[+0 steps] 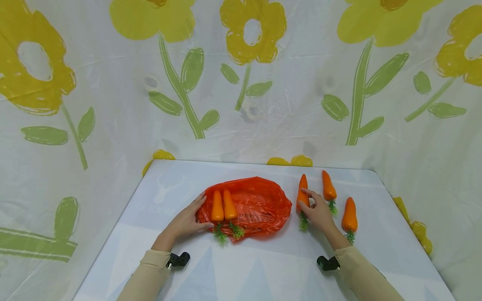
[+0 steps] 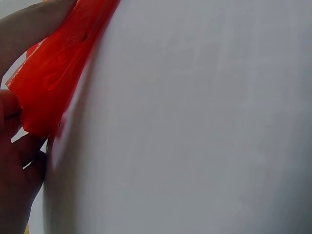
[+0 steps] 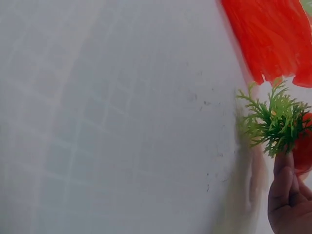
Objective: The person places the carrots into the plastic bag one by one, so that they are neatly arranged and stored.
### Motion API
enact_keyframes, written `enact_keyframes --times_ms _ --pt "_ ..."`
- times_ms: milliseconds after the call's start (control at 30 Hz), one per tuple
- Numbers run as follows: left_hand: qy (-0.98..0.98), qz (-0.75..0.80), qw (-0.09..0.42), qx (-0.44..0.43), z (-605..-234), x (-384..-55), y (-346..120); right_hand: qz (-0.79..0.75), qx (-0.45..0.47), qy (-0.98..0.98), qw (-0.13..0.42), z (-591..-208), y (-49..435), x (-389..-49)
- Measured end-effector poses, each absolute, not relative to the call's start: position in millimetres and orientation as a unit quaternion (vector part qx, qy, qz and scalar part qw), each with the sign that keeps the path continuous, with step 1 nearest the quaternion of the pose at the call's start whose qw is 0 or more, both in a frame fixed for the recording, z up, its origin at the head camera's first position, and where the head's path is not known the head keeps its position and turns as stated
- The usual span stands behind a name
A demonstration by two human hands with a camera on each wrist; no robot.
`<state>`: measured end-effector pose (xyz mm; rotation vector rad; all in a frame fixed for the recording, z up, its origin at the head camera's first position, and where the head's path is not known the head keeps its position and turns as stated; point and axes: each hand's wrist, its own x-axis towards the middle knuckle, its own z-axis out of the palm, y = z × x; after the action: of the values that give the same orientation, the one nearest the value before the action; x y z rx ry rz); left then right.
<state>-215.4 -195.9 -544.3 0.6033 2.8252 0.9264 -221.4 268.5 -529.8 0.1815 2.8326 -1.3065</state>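
Note:
A red plastic bag point(image 1: 256, 209) lies spread on the table with its mouth held wide. At its left edge my left hand point(image 1: 188, 219) holds the bag's rim; the left wrist view shows the red plastic point(image 2: 53, 73) between thumb and fingers. Two orange carrots point(image 1: 223, 207) with green tops lie side by side in the bag's left part, their leaves over the near rim. To the right of the bag, my right hand point(image 1: 318, 211) grips another carrot point(image 1: 302, 194) between thumb and fingers. Its leafy top point(image 3: 278, 119) points toward me.
Two more carrots lie to the right of my right hand, one farther back point(image 1: 329, 186) and one nearer point(image 1: 349, 215). The pale table point(image 1: 241, 267) has a flower-printed curtain point(image 1: 293, 113) behind it and on both sides.

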Motion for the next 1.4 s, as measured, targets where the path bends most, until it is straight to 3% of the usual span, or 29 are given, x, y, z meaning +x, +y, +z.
enact_keyframes --times_ms 1400 --pt "0.931 0.304 0.051 0.197 -545 -216 -196 -0.438 -0.006 0.898 -0.032 -506 255 -205"
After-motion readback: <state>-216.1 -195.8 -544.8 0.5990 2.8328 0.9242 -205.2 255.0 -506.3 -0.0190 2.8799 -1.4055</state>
